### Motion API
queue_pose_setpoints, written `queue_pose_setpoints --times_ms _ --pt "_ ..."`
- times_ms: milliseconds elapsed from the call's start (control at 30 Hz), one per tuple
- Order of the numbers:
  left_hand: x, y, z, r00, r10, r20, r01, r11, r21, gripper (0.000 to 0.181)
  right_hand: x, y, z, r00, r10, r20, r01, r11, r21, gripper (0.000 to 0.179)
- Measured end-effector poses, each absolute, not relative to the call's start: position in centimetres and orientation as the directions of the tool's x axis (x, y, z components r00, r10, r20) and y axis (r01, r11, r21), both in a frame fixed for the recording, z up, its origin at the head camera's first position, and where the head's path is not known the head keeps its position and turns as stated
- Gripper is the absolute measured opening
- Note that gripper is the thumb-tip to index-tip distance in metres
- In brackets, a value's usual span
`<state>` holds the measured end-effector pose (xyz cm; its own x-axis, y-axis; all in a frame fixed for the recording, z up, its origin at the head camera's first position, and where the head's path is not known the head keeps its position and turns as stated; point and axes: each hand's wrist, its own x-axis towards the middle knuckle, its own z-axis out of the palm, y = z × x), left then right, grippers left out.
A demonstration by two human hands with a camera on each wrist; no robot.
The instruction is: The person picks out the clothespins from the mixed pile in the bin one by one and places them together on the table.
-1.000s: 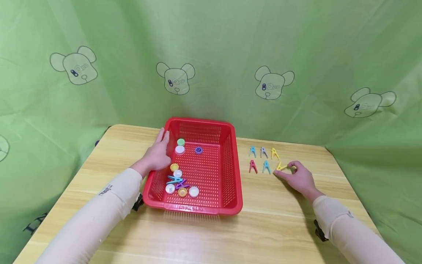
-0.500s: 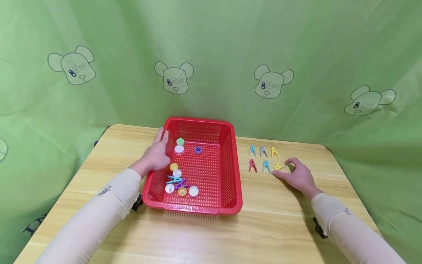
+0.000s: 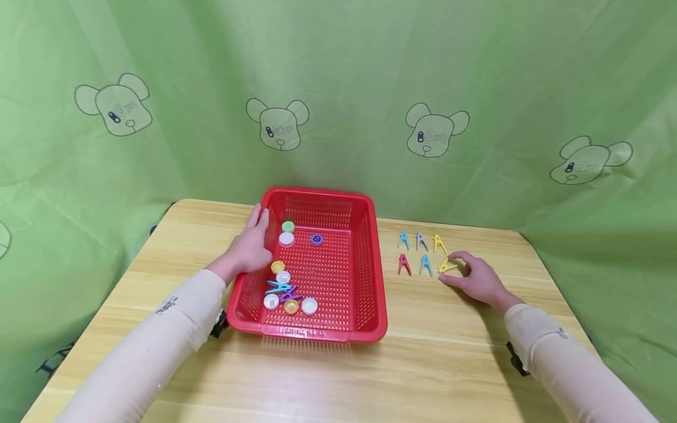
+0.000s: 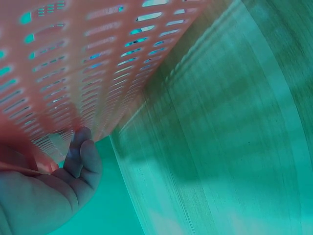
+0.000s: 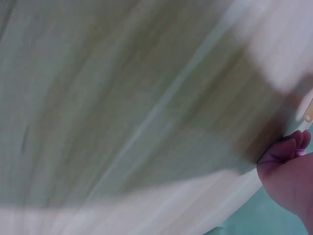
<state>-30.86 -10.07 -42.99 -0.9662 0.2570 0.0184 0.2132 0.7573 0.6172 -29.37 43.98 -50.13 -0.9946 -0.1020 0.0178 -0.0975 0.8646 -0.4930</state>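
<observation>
With fingers curled over its left rim, my left hand holds a red plastic basket. The left wrist view shows the fingers bent at the basket's slotted wall. On the table to the right, my right hand has thumb and forefinger at opposite sides of a yellow clothespin, pinching it. That clothespin lies askew at the right end of the near row. Beside it are a light blue clothespin and a red clothespin. In the right wrist view, the clothespin is out of sight.
A far row has a blue clothespin, a purple clothespin and a yellow clothespin. Inside the basket lie several bottle caps, including a green cap, plus a blue clothespin and a purple clothespin. Green cloth hangs behind.
My right forefinger has moved left, closer to the yellow clothespin's upper end, and the clothespin has turned slightly. The left hand stays at the basket rim.
</observation>
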Motion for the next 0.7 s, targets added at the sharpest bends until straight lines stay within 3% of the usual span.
queue_pose_setpoints --times_ms 367,700 --pt "-30.9 -10.0 -43.1 -0.965 0.263 0.013 0.213 0.752 0.623 0.101 -27.6 44.7 -51.2 -0.993 -0.033 0.116 -0.082 0.888 -0.453 0.059" --pt "-30.6 -10.0 -43.0 -0.965 0.261 -0.003 0.2 0.746 0.636 0.102 -26.3 43.5 -51.9 -0.984 0.032 0.175 -0.061 0.864 -0.5 0.057"
